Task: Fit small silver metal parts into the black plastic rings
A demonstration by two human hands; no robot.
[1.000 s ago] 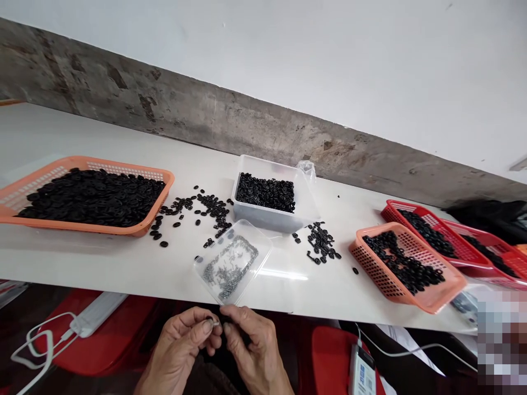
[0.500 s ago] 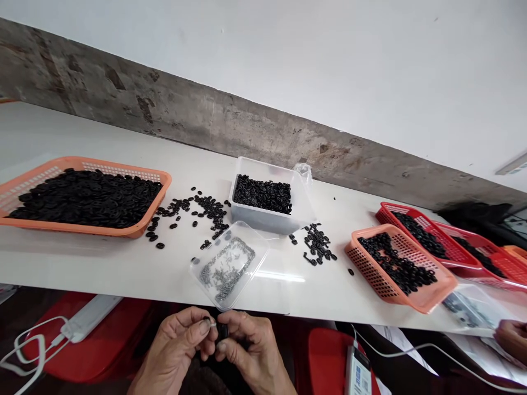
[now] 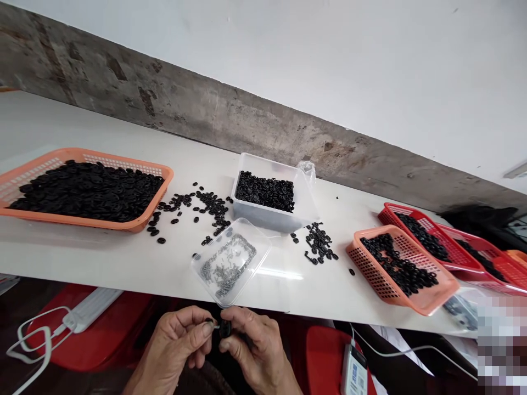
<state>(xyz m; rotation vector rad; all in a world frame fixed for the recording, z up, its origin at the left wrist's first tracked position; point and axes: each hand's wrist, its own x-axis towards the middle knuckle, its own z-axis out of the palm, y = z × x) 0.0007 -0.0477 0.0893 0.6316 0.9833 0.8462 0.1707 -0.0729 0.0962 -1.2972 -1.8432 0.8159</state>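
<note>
Close together at the table's front edge, both my hands are closed in pinches. My left hand [image 3: 175,348] grips a small dark piece between thumb and forefinger, and a tiny silver spring [image 3: 216,327] sticks out of that pinch to the right. In my right hand [image 3: 259,351] is a small black oval part [image 3: 225,329], held with thumb and fingers and facing the spring. Whether spring and part touch is too small to tell. Just beyond my hands a clear plastic tray [image 3: 263,253] holds many little silver pieces.
A large orange basket [image 3: 135,224] of black ovals stands left. Behind the tray is a clear bin [image 3: 267,219] of small black parts; loose black parts [image 3: 319,241] lie beside it. Rightward are another orange basket [image 3: 440,299] and red baskets [image 3: 465,262]. A phone [image 3: 354,370] hangs on a cable.
My hands have moved slightly apart, so the black oval part and the spring now show more clearly. The whole view has shifted a little.
</note>
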